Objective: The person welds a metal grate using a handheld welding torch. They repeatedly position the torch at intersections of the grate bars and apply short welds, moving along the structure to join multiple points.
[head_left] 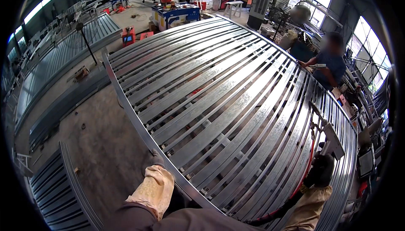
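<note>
In the head view, the right hand, fingers clamped on the tool, is over the right part of the slatted frame; the left hand is at the near rim, its grip impossible to tell. Best steady that rim and keep the hose from snagging between slats.

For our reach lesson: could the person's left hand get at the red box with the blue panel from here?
Probably not: the left hand is at the near side of the slatted metal frame, and the red box stands beyond its far edge, seemingly outside arm's reach.
</note>
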Tool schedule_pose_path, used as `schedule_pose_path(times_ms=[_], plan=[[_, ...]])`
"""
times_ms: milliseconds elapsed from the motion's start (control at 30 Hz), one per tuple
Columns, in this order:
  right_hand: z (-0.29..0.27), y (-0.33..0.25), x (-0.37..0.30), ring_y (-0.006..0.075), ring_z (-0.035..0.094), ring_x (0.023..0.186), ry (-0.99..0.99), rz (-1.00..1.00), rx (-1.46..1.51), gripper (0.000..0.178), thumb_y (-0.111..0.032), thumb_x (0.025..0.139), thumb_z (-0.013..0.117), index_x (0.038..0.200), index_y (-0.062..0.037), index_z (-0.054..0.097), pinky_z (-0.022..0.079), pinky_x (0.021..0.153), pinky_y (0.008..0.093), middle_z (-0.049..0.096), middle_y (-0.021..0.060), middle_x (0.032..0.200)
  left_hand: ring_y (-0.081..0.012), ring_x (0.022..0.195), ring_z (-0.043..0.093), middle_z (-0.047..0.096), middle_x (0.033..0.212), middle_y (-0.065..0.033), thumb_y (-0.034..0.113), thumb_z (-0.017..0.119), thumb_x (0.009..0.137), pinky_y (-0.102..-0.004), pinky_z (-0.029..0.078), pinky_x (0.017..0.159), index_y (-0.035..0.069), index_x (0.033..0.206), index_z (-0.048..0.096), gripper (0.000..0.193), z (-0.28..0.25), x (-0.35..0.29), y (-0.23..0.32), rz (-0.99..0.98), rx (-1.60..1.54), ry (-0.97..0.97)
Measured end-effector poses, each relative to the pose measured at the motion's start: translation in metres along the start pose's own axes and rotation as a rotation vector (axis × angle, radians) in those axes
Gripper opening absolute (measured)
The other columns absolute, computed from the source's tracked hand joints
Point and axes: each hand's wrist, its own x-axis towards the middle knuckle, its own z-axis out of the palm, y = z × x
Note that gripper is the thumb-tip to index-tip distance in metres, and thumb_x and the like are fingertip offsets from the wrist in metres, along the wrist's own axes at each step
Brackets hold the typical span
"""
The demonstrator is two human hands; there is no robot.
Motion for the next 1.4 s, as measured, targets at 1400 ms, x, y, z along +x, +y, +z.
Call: schedule_pose_path(times_ms=[1400], plan=[[0.316,0.306,-0.014,0.0119,0.063,0.058,-1.196,0.854,-0.124,0.039,-0.028,0.096,0.066,0.121,0.0019,0.063,0.048,0.048,0.0240,0.070,0.0085,0.090,-0.0500,0.111,0.059,0.065,0.113,-0.0325,0.049,0.040,0.104,-0.0492,0.048,0.091,-0.006,0.117,0.063,0.061,-0.030,-0.018,0.116,-0.332,0.363,-0.002]])
